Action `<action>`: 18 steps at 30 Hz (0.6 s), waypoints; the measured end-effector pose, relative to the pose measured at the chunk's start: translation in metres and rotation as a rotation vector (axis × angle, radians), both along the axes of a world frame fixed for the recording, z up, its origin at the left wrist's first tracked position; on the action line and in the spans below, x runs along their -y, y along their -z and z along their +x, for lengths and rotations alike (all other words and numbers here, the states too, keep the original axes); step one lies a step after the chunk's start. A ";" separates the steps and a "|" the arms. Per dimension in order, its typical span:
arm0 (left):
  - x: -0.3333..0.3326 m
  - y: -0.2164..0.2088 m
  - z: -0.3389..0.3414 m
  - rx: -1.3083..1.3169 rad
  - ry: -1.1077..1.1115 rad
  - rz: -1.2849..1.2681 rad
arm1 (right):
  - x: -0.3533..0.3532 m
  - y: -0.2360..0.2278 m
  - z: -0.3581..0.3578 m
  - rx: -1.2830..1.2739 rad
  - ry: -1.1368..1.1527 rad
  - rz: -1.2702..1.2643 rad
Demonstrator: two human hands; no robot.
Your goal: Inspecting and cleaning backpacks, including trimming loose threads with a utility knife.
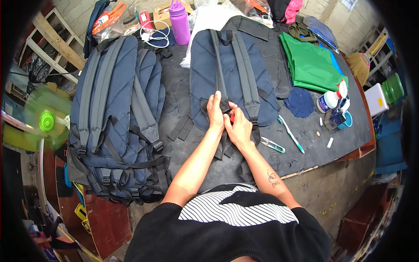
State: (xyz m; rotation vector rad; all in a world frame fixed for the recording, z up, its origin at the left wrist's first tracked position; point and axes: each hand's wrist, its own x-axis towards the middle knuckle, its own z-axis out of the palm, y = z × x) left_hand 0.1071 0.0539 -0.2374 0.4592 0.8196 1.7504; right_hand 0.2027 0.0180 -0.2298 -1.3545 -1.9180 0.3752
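Note:
A navy backpack back panel [233, 83] with grey padded shoulder straps lies in front of me on the dark table. My left hand [215, 114] is closed around the lower end of one grey shoulder strap [219, 72], by the black webbing. Close against it, my right hand [239, 128] has its fingers curled round a small red object [232, 118], mostly hidden, whose kind I cannot make out. Black webbing ends hang below both hands. Thread snips [273, 145] and a teal-and-white toothbrush [291, 134] lie right of my right hand.
Finished-looking navy backpacks [107, 100] are stacked at the left. A purple bottle [179, 24] stands at the back. Folded green fabric [312, 63], a round navy cloth piece [299, 103], a white bottle [328, 101] and a blue cup [345, 120] occupy the right. A green fan [46, 121] is at far left.

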 end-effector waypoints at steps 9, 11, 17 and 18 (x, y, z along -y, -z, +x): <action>-0.002 0.002 -0.002 0.030 -0.031 0.061 | 0.002 -0.018 0.008 -0.304 0.051 -0.178; -0.002 0.005 -0.004 0.074 0.009 0.064 | -0.001 -0.012 0.004 -0.048 -0.015 -0.032; -0.001 0.009 -0.004 0.048 0.021 0.052 | -0.005 -0.005 0.001 -0.001 0.030 -0.020; -0.001 0.008 -0.003 0.026 0.021 0.047 | -0.006 -0.004 0.002 0.004 0.022 -0.024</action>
